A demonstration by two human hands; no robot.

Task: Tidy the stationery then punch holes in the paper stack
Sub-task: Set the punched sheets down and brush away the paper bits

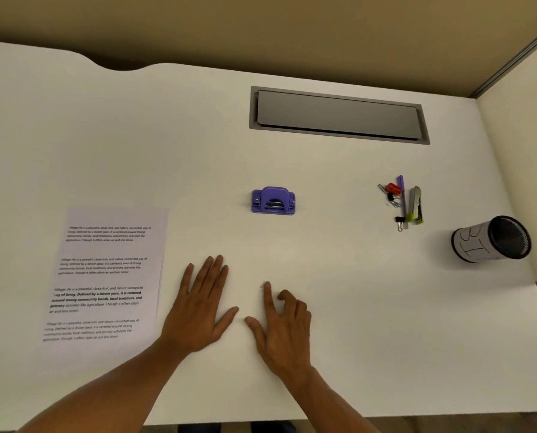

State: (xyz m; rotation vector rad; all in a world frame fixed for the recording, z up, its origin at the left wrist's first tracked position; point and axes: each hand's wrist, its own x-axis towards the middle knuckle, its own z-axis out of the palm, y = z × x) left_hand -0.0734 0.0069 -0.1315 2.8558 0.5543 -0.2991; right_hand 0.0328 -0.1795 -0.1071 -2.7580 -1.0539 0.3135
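A printed paper stack lies at the left of the white desk. A purple hole punch sits mid-desk. To the right lies a small heap: a purple pen, a green-and-grey stapler, a red clip, black binder clips and paper clips. A black mesh pen holder stands at the far right. My left hand rests flat on the desk beside the paper. My right hand rests beside it, index finger out, other fingers loosely curled, holding nothing.
A grey cable hatch is set into the desk at the back. A partition wall rises along the right side. The desk's front edge runs just below my forearms.
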